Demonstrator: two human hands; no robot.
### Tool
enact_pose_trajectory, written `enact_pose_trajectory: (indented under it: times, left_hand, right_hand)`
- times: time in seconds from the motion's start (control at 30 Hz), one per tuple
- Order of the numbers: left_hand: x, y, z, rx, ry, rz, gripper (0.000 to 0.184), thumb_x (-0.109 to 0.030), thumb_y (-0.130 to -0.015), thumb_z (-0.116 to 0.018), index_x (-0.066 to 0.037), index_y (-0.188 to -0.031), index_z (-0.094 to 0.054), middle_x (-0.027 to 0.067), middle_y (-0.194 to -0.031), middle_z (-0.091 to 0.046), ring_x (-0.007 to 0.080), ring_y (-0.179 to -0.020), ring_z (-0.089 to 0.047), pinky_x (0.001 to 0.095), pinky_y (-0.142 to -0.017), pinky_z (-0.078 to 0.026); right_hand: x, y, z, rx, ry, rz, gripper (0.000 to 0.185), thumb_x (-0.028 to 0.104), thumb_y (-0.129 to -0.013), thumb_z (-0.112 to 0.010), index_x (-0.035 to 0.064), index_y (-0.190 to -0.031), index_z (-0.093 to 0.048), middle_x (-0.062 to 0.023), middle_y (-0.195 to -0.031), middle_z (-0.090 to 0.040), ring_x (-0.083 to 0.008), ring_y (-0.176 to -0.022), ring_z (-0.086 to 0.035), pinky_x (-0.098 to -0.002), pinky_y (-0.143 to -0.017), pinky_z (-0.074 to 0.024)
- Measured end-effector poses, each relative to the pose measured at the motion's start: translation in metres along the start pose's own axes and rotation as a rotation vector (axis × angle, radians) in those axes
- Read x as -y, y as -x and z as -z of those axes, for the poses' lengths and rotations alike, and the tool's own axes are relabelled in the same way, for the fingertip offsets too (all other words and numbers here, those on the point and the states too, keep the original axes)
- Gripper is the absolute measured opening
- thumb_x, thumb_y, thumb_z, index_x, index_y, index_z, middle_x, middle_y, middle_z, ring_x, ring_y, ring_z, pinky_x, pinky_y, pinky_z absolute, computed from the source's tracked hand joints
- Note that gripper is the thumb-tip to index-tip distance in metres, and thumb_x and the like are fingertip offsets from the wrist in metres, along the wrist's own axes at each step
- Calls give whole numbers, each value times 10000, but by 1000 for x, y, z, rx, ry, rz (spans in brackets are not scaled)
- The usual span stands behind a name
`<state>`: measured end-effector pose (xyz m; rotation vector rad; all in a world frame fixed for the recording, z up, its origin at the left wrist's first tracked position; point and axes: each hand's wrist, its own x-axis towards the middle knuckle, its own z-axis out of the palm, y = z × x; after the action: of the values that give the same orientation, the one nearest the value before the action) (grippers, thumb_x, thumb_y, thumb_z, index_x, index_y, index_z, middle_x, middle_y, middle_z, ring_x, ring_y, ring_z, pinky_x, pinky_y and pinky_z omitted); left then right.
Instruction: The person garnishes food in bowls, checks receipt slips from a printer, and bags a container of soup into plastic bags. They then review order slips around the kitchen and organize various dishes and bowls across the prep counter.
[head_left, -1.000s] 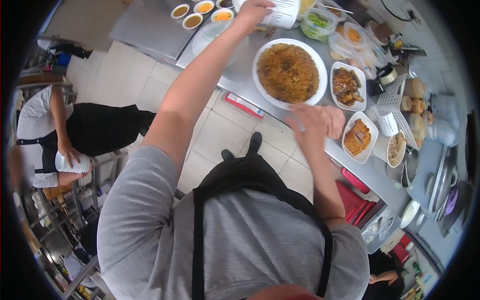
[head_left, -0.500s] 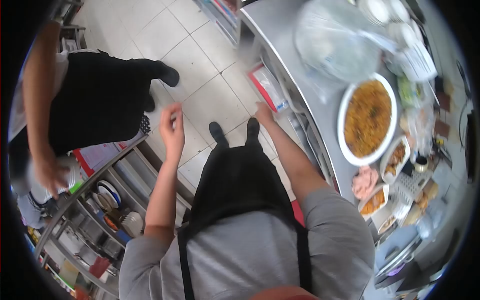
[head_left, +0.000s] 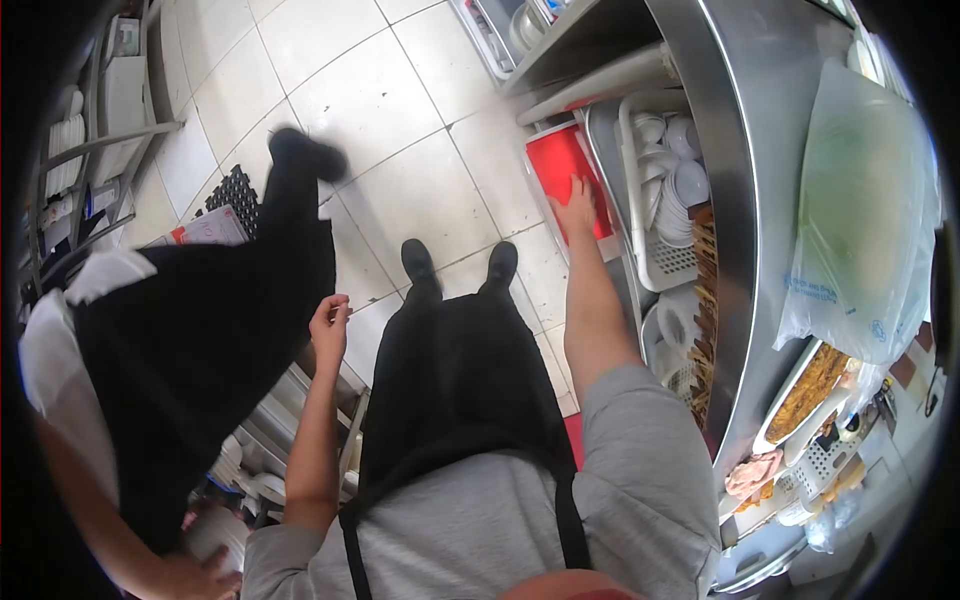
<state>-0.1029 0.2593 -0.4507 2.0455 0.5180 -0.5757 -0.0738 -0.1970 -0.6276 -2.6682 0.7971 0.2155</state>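
My right hand [head_left: 574,212] reaches down at the counter's lower shelf, its fingers spread over a bright red flat surface [head_left: 560,163] inside a pale-rimmed bin. Beside that bin, a white basket [head_left: 668,268] holds stacked white bowls and dishes [head_left: 690,185]. My left hand [head_left: 328,318] hangs over the floor at my left side, fingers curled in, with nothing visible in it.
A co-worker in a black apron [head_left: 210,350] stands close on my left, a hand on white dishes [head_left: 215,530]. On the metal counter [head_left: 735,200] at right are a clear plastic bag [head_left: 860,220], an oval food dish [head_left: 805,395] and a pink cloth [head_left: 753,473]. Shelving stands at upper left.
My body has turned from the counter's food toward its lower shelf. My right hand has moved onto the red surface. My left hand has left the white container above the food and is lowered.
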Motion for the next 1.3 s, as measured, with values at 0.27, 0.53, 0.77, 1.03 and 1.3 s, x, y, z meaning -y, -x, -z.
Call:
enact_pose_trajectory:
  times: [0.27,0.53,0.77,1.03,1.3]
  left_hand:
    - [-7,-5,-41,33,55,19,116,-70,-805,-531,-16,-891,-588,44,-780,-604,124,-722,-593,233,-624,-455]
    - [-18,-8,-59,57,24,8,108,-104,-825,-534,-26,-881,-582,20,-807,-589,108,-720,-574,224,-622,-442]
    - [-28,-3,-58,75,67,34,106,-92,-823,-532,-27,-887,-587,16,-798,-595,101,-732,-572,223,-630,-443]
    - [-128,55,-96,349,-501,-740,622,-121,-625,-695,-33,-1174,-416,162,-1244,-408,335,-1144,-387,394,-933,-336]
    - [-322,128,-69,683,-548,-710,425,-52,-641,-574,-36,-1060,-507,196,-820,-589,324,-854,-569,390,-796,-426]
  right_hand:
    - [-9,13,19,178,384,347,326,246,-701,-626,62,-936,-497,-102,-973,-461,-274,-931,-514,-381,-683,-500]
    - [7,-9,-2,4,44,-212,264,218,-712,-622,10,-861,-556,-150,-827,-611,-321,-658,-585,-397,-660,-492]
    - [-31,-16,-1,355,-1102,-720,332,216,-857,-507,36,-1137,-494,-94,-1094,-531,-194,-985,-508,-342,-820,-422]
    - [12,87,39,228,-240,-153,140,116,-761,-431,39,-765,-548,-190,-786,-582,-338,-750,-561,-429,-624,-416]
    - [137,206,343,214,-1247,156,512,320,-730,-633,4,-1100,-477,-149,-1041,-541,-238,-959,-522,-343,-809,-399]
